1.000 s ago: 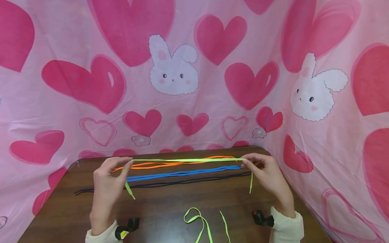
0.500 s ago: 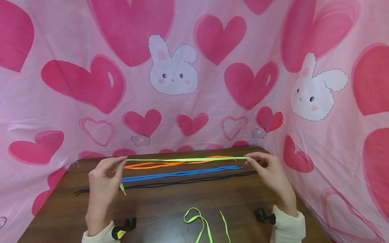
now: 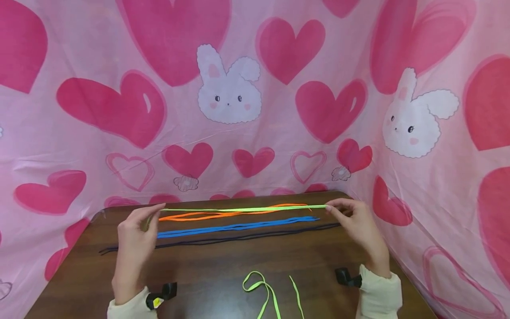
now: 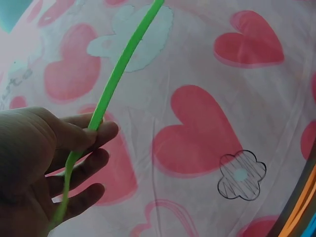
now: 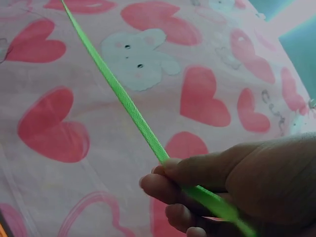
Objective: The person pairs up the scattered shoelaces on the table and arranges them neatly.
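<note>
A flat lime-green shoelace [image 3: 247,209] is stretched taut between both hands above the far part of the table. My left hand [image 3: 137,241] pinches it between thumb and forefinger; in the left wrist view the shoelace [image 4: 118,69] runs past the thumb and its tail drops behind the palm. Thumb and fingertips of my right hand [image 3: 358,226] pinch the other side, and in the right wrist view the shoelace [image 5: 131,106] slants up away from them. Below the taut lace, orange laces [image 3: 191,216], blue laces [image 3: 235,227] and dark laces [image 3: 239,239] lie stretched side by side.
Another lime-green lace [image 3: 260,285] lies looped at the table's near side, with a straight piece of it [image 3: 296,294] to the right. The dark wooden table [image 3: 199,266] meets a pink heart-printed cloth [image 3: 275,133] at the back and right.
Both hands have moved apart, the left leftward and the right rightward, drawing the lime-green shoelace out longer between them. Its loose tails no longer show below the hands in the head view.
</note>
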A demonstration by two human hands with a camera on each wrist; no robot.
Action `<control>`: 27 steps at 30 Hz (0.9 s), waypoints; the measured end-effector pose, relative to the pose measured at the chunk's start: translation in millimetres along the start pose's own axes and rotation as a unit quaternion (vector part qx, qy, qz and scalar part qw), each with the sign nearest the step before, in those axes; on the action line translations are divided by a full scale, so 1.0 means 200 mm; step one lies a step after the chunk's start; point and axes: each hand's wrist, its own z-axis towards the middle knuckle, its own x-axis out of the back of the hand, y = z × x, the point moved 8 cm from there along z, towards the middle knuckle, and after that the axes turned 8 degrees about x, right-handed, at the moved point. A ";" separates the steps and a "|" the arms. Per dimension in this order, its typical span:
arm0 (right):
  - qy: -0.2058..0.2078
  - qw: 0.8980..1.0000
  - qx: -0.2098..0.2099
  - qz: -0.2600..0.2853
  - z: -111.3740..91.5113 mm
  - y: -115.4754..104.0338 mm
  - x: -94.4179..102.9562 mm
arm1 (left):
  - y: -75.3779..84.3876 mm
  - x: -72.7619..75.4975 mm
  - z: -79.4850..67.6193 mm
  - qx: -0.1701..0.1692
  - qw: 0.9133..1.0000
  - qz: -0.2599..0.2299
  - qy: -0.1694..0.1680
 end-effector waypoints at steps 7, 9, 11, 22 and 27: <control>-0.027 0.999 -0.016 -0.005 0.02 0.09 -0.03 | -0.08 -0.03 -0.01 0.026 0.997 0.059 -0.043; -0.025 0.999 -0.013 -0.017 0.03 0.11 -0.03 | -0.11 -0.03 -0.01 0.033 0.994 0.086 -0.052; -0.022 0.999 -0.013 -0.030 0.03 0.14 -0.04 | -0.15 -0.04 -0.01 0.034 0.991 0.112 -0.069; -0.090 0.995 -0.014 -0.044 0.00 0.33 -0.14 | -0.39 -0.08 -0.05 0.039 0.962 0.205 -0.173; -0.099 0.991 -0.041 -0.075 -0.03 0.45 -0.20 | -0.52 -0.05 -0.10 0.069 0.955 0.223 -0.185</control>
